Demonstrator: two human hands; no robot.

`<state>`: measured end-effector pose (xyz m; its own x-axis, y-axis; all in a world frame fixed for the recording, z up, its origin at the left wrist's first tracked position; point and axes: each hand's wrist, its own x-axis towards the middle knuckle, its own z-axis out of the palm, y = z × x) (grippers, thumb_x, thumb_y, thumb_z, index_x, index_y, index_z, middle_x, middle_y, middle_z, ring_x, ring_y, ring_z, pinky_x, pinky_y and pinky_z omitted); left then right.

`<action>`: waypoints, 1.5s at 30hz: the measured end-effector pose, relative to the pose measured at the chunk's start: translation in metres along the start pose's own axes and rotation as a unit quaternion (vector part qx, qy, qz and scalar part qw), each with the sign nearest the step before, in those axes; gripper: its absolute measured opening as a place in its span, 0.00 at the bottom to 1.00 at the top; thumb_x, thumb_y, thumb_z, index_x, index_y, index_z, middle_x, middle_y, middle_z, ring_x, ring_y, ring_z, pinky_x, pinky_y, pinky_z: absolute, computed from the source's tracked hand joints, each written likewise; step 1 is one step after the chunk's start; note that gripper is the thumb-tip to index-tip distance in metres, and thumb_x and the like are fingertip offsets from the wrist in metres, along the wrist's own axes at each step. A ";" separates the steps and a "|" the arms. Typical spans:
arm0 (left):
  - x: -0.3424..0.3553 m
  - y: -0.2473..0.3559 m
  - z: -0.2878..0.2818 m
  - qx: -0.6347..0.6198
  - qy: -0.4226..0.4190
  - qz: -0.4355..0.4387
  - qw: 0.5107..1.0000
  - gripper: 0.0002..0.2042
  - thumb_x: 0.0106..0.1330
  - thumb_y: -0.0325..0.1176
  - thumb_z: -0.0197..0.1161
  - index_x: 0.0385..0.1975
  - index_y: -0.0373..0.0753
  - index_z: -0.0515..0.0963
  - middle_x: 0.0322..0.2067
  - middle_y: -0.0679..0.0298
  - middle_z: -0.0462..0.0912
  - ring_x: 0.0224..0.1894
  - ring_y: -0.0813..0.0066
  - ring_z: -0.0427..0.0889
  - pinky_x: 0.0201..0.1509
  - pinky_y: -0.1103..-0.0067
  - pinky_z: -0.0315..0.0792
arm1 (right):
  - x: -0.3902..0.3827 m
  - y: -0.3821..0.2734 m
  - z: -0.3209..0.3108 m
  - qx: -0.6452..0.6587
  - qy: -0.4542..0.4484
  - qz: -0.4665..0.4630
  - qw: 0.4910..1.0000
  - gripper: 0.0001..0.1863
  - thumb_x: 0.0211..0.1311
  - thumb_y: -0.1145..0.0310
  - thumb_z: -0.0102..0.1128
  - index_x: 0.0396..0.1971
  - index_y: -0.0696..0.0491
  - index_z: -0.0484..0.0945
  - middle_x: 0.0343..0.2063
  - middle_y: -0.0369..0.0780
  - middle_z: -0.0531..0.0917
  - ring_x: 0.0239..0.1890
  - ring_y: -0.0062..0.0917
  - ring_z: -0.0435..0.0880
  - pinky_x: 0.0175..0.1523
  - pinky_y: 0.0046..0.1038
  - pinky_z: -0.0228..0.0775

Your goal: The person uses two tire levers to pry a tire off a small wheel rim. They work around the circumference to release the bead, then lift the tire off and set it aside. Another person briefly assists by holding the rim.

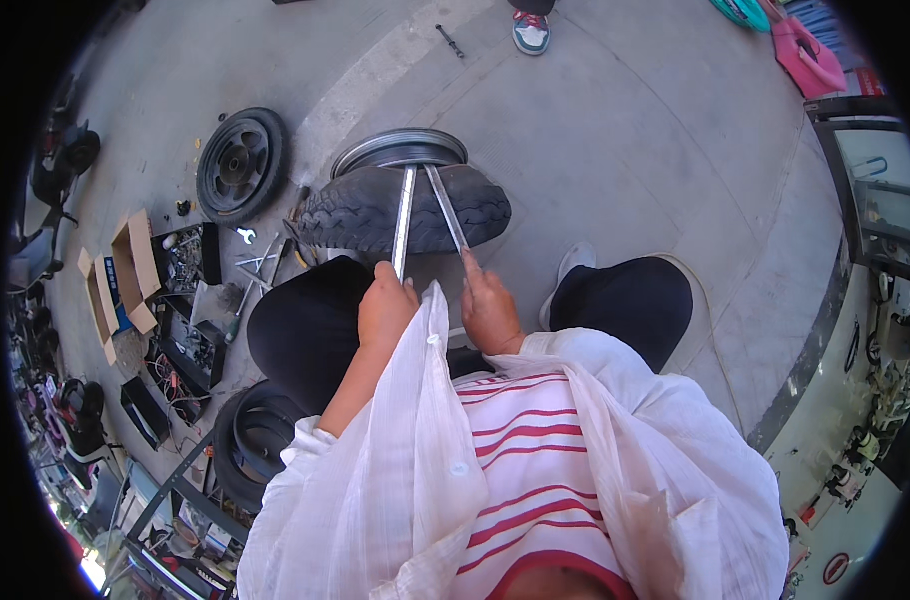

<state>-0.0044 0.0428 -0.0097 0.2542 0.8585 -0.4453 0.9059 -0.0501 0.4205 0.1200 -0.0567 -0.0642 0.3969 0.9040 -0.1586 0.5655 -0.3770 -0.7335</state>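
A black tyre (365, 212) sits partly off a silver wheel rim (400, 148) on the pavement in front of my knees. Two metal tyre levers are wedged between tyre and rim. My left hand (385, 308) is shut on the left lever (404, 220), which runs almost straight up to the rim. My right hand (489, 308) grips the right lever (447, 212), which slants up and left to the rim. Both hands are close together just below the tyre.
Another black wheel (241, 164) lies to the left, with open cardboard boxes (125, 270), toolboxes and loose wrenches (255, 262). A spare tyre (250, 440) lies by my left side. Another person's shoe (531, 32) is at the top. A pink bag (807, 56) lies upper right.
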 end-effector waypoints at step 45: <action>0.005 0.022 -0.012 -0.063 0.018 0.024 0.998 0.11 0.65 0.33 0.57 0.34 0.30 0.67 0.27 0.40 0.80 0.31 0.39 0.80 0.36 0.56 0.74 | 0.158 -0.045 -0.143 -0.234 -0.328 -0.134 0.905 0.12 0.55 0.74 0.53 0.37 0.63 0.77 0.29 0.55 0.82 0.28 0.48 0.82 0.36 0.42 0.74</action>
<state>0.0123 0.0518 0.0067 0.2817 0.8749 -0.3939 0.8423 -0.0288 0.5383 0.2611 0.0744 0.0381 -0.2279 0.8432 -0.4869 0.8835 -0.0310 -0.4673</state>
